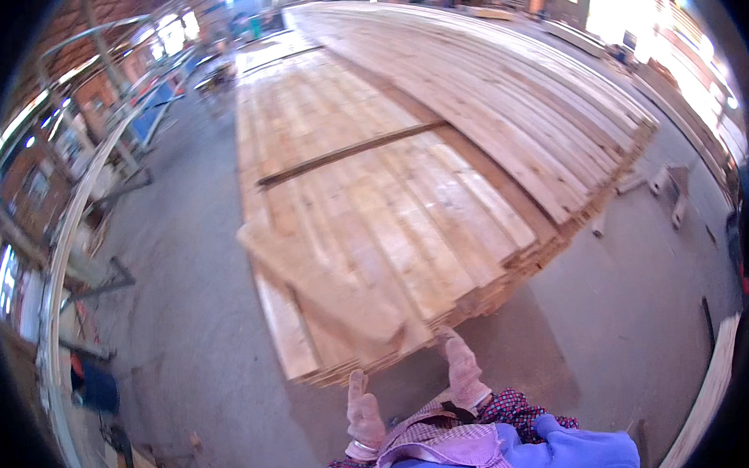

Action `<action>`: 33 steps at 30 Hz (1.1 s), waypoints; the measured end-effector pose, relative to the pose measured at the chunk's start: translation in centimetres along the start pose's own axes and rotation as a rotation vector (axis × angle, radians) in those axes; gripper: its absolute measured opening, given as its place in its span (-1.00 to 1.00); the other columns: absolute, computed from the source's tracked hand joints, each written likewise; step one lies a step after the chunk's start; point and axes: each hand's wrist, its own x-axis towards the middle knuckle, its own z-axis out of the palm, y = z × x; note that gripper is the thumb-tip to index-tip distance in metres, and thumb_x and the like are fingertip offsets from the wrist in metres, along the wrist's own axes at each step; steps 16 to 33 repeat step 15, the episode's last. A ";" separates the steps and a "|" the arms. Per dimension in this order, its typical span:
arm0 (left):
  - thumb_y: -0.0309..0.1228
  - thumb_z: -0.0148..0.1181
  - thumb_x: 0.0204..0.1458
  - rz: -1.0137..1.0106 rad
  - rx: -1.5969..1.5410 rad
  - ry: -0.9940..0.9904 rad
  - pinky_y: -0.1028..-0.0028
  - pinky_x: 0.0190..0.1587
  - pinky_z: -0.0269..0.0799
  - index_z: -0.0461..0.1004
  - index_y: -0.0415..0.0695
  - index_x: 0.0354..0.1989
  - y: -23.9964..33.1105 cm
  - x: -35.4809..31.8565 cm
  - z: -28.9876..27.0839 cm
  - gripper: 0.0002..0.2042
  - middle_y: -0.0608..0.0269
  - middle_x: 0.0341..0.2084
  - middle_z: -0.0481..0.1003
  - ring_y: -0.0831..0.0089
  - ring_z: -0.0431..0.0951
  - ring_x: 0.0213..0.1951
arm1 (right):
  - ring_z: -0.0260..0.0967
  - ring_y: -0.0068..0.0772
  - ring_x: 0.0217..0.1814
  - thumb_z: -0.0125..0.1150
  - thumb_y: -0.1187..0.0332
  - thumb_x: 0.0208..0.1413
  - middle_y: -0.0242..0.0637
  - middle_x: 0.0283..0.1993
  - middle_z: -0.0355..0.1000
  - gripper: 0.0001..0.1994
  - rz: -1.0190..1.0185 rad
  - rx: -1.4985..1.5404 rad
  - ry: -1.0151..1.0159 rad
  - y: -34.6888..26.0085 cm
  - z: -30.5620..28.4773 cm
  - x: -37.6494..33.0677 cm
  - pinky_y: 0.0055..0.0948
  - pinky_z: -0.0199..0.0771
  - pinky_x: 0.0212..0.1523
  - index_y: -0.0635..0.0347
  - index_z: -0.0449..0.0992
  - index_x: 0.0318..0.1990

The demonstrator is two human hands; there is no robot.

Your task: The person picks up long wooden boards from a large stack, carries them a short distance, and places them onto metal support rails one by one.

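Observation:
My left hand (364, 417), in a pale pinkish glove, is just below the near end of a stack of wooden boards (374, 217). Its visible digit points up at the board ends, and the other fingers are mostly hidden. The gloved right hand (464, 369) reaches up to the same end further right, its fingertips at or touching the edge. Neither hand shows anything held in it. A loose, motion-blurred board (323, 289) lies diagonally across the stack's near left part, apart from both hands.
A brown crosswise strip (355, 152) lies over the stack. A second, longer run of boards (501, 89) adjoins on the right. Metal rails and stands (112, 284) line the left side. Off-cuts (670, 192) lie on the grey floor (188, 323) to the right.

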 end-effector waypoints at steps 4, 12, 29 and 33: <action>-0.19 -0.11 0.23 0.045 -0.170 0.207 0.28 0.32 -0.01 -0.01 -0.35 0.30 -2.5 -5.5 1.4 -0.41 -0.03 0.27 0.11 0.19 0.12 0.29 | 0.28 -0.28 0.17 -0.11 0.35 0.27 -0.11 0.11 0.35 -0.65 0.054 0.132 -0.407 -3.6 2.5 -2.7 -0.41 0.23 0.19 0.34 0.31 0.14; -0.14 -0.14 0.24 0.141 -0.009 0.632 0.28 0.33 -0.04 -0.04 -0.28 0.32 -1.9 -6.0 -6.2 -0.40 0.03 0.29 0.09 0.25 0.10 0.30 | 0.33 -0.47 0.00 -0.11 0.06 0.28 -0.32 -0.05 0.44 -0.54 0.412 0.072 -0.841 -8.6 11.5 -3.7 -0.47 0.26 0.11 0.24 0.39 0.11; -0.12 -0.16 0.25 0.123 -0.057 0.723 0.30 0.36 -0.15 -0.12 -0.27 0.34 -0.1 -6.4 -13.2 -0.37 0.04 0.32 0.03 0.26 0.03 0.33 | 0.31 -0.45 0.10 -0.10 0.03 0.26 -0.23 0.07 0.41 -0.54 0.577 0.088 -0.980 -4.3 17.1 -4.2 -0.46 0.24 0.16 0.11 0.37 0.16; -0.12 -0.16 0.25 0.123 -0.057 0.723 0.30 0.36 -0.15 -0.12 -0.27 0.34 -0.1 -6.4 -13.2 -0.37 0.04 0.32 0.03 0.26 0.03 0.33 | 0.31 -0.45 0.10 -0.10 0.03 0.26 -0.23 0.07 0.41 -0.54 0.577 0.088 -0.980 -4.3 17.1 -4.2 -0.46 0.24 0.16 0.11 0.37 0.16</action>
